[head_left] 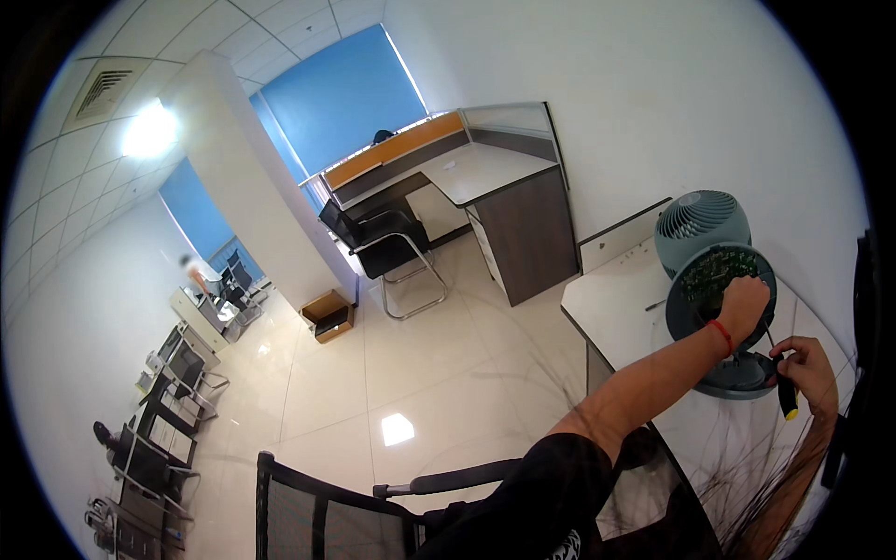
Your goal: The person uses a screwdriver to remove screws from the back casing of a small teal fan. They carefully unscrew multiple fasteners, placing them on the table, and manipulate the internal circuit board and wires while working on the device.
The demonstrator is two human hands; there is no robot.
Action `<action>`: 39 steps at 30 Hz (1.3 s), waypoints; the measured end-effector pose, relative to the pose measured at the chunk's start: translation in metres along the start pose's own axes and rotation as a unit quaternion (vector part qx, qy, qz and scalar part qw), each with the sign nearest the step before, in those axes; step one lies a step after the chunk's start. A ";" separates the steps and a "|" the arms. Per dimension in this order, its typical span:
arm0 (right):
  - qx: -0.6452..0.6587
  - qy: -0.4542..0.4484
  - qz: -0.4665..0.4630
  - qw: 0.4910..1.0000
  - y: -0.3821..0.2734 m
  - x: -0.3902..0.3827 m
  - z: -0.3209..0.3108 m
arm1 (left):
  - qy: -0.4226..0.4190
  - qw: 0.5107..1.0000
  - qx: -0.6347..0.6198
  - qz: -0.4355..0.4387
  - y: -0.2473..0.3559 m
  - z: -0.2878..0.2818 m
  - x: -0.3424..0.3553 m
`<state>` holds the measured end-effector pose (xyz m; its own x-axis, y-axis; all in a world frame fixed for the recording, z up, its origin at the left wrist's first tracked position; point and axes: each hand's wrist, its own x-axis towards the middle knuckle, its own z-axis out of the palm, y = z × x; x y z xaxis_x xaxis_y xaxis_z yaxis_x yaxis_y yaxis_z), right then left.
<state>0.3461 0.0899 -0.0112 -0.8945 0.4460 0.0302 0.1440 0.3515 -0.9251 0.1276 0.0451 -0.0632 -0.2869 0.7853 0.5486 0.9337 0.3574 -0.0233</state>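
Observation:
A round grey-green housing [679,315] stands tilted on the white table at the right, its inner side facing me. Inside it shows a green circuit board [714,273]. My left hand [747,304], with a red cord at the wrist, lies against the board with fingers curled. What those fingers hold, if anything, is hidden. My right hand [810,371] is closed round a screwdriver [788,396] with a black and yellow handle. Its thin shaft points up toward the housing's lower right. Directly behind is a grey-green fan body [700,224] with a spiral grille.
A small dark tool [654,305] and little bits lie on the white table [611,297] left of the housing. A mesh chair [299,509] stands close at lower left. Beyond are an office desk [523,224], a black chair [387,238], an open box [329,317] and a distant person [196,278].

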 end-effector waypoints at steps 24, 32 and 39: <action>-0.027 0.122 -0.039 0.991 0.021 0.002 -0.027 | 0.002 0.999 0.015 0.042 0.000 0.007 0.001; 0.002 0.104 -0.100 0.990 0.020 0.010 -0.022 | -0.001 0.999 -0.018 0.041 -0.015 0.002 -0.001; 0.012 0.159 -0.141 0.977 0.052 0.041 -0.019 | 0.007 0.995 -0.065 0.070 -0.021 -0.013 -0.009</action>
<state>0.3251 0.1419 -0.0513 -0.7204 0.5680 0.3979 -0.1023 0.4804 -0.8711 0.1133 0.0241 -0.0571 -0.1507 0.8154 0.5589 0.9844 0.1759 0.0087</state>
